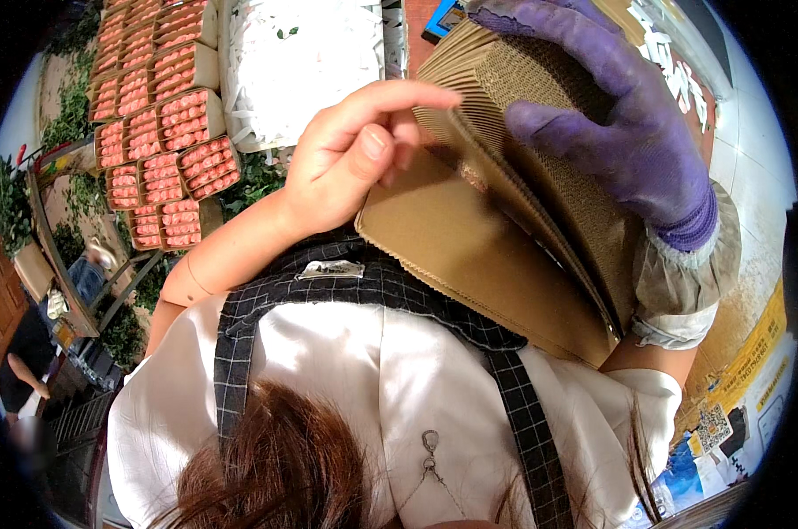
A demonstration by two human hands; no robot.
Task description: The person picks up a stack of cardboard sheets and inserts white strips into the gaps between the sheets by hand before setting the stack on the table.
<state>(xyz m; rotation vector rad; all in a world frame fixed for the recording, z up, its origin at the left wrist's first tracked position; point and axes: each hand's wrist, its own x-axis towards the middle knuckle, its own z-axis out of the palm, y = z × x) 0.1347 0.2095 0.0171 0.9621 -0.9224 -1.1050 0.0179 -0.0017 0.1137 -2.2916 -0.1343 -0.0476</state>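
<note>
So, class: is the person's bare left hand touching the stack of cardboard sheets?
Touching. The head view shows the left hand with its forefinger tip resting on the top edge of the stack of cardboard sheets, which the gloved right hand grips.

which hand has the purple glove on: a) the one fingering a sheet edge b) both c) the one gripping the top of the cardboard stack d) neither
c, the right hand in the purple glove has its grip over the top of the stack of corrugated cardboard sheets, while the left hand is bare, its index finger on a sheet edge.
</note>
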